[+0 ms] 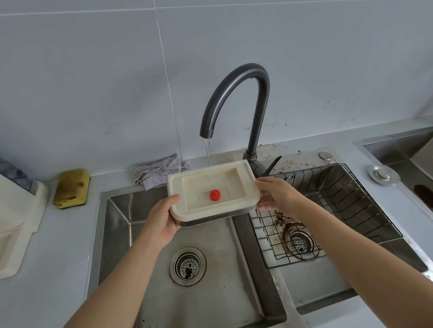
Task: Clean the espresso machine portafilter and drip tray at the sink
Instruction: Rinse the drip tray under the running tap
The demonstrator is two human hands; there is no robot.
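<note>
A cream drip tray (249, 187) with a metal front strip and a red float knob (215, 195) in its well is held level above the left sink basin (196, 309). My left hand (162, 220) grips its left edge and my right hand (278, 193) grips its right edge. A dark gooseneck faucet (240, 88) stands behind it, and a thin stream of water (207, 151) runs from the spout onto the tray's back rim. No portafilter is in view.
A wire rack (344, 205) sits in the stained right basin. A yellow sponge (72, 188) and a grey cloth (158, 170) lie on the counter behind the sink. A cream appliance (3, 221) stands at the left. A second sink (419, 161) is at far right.
</note>
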